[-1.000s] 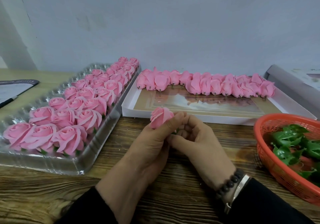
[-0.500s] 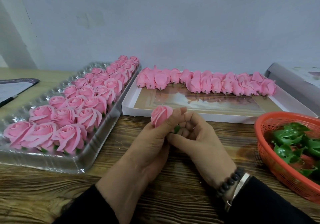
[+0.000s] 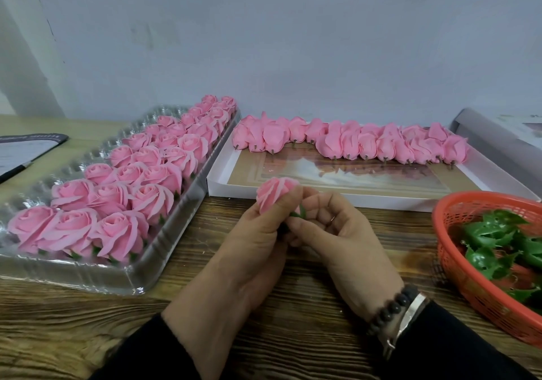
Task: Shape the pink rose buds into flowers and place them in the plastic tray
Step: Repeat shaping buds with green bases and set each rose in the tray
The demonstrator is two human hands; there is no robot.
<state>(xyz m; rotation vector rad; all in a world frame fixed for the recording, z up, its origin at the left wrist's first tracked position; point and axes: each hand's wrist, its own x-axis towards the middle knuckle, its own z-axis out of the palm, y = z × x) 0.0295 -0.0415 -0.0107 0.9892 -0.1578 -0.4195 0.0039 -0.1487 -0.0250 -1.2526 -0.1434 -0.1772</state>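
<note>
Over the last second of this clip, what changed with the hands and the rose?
Little changed. The left hand keeps its grip on the rose, which rose slightly; the right hand still works the green leaf under it, now more exposed. The tray, box and basket stayed put.

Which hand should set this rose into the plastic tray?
Left, likely. The left hand already grips the rose, and the plastic tray lies on its side. The right hand only pinches the green calyx beneath.
</note>
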